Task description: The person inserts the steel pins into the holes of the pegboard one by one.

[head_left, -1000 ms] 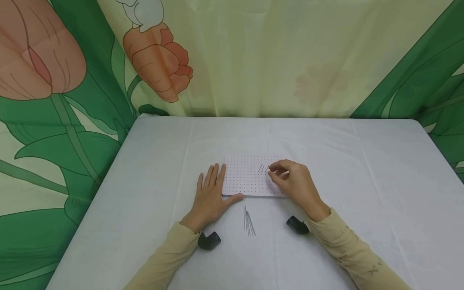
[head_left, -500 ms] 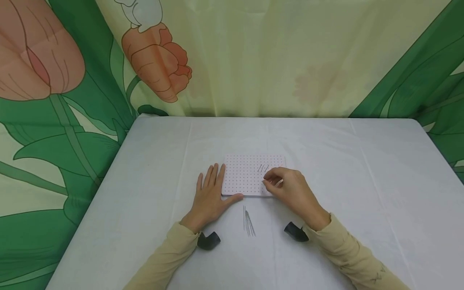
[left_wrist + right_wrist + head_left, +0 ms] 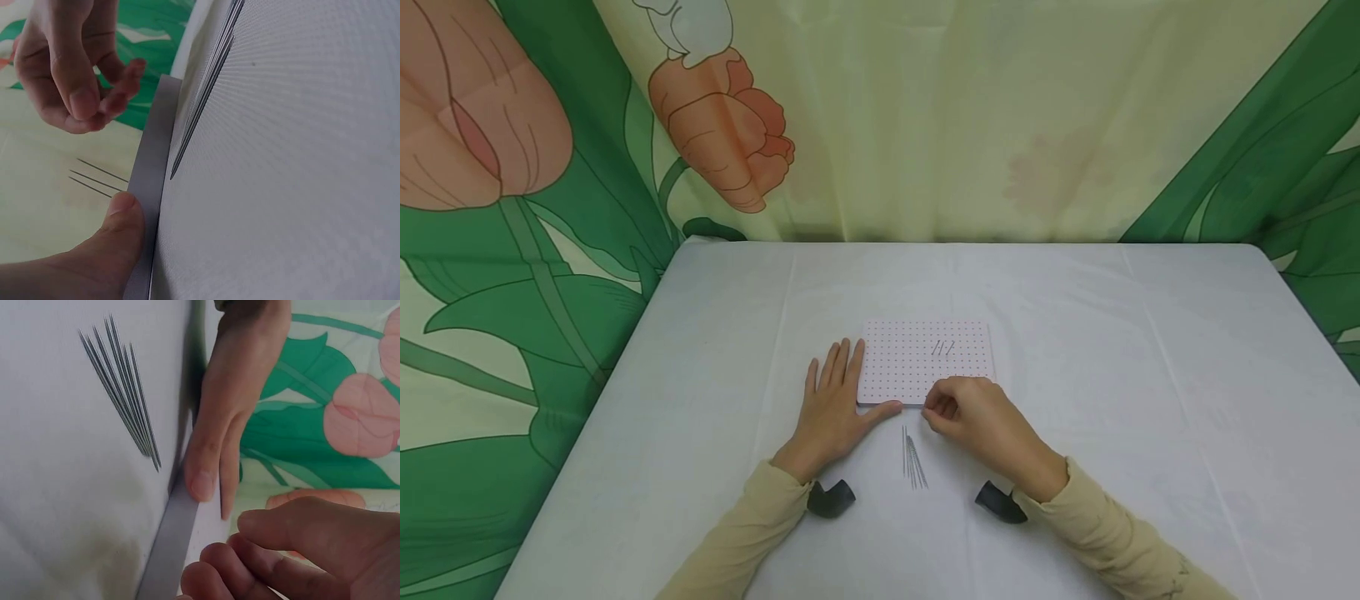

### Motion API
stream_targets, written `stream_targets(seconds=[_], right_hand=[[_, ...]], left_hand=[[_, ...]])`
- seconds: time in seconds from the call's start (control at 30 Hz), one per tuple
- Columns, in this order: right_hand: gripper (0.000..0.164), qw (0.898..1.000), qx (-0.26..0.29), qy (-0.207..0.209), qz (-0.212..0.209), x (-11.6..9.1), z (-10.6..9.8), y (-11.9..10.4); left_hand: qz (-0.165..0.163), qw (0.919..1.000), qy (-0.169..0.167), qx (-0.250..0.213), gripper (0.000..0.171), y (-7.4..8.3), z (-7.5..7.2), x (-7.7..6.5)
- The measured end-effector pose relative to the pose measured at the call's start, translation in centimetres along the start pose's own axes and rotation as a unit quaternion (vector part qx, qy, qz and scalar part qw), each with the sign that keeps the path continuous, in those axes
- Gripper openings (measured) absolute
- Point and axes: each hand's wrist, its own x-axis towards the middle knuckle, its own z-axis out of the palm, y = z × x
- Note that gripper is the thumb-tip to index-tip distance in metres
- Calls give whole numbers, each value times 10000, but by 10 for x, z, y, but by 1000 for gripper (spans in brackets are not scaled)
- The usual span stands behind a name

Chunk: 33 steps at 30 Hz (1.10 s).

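A white pegboard with rows of small holes lies on the table. My left hand rests at its left side, fingers straight, thumb on its near edge. Three thin metal pins stand in the board right of its middle; the left wrist view shows these upright pins side-on. My right hand hovers over the board's near right edge, fingers loosely curled, nothing seen between thumb and fingertips. Just in front of the board lies a bunch of loose pins, pointed ends visible on the loose pins.
A white cloth covers the table. Behind it hangs a patterned curtain. A black wrist device sits beside the left cuff, and another black device beside the right cuff.
My right hand has moved from the standing pins back toward the near edge of the board, leaving three pins in full view. My left hand has stayed in place.
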Motion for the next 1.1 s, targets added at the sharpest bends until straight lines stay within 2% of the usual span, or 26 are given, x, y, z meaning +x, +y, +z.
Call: stream_targets(seconds=[0.17,0.37,0.5,1.1], right_hand=[[6,9995,-138,-272,24,-2,10,-1],[11,9976,-439,-467,-257,-2,19,-1],[14,9969,-466,-559,-295,-3,25,-1],[16,9950,-857,-359,-373,-7,32,-8]], left_hand=[[-1,10000,-29,33,106,0,0,0],[-3,10000,-24,-6,106,0,-2,-1],[4,10000,33,-32,106,0,-3,-2],[5,10000,-8,-24,106,2,-2,-2]])
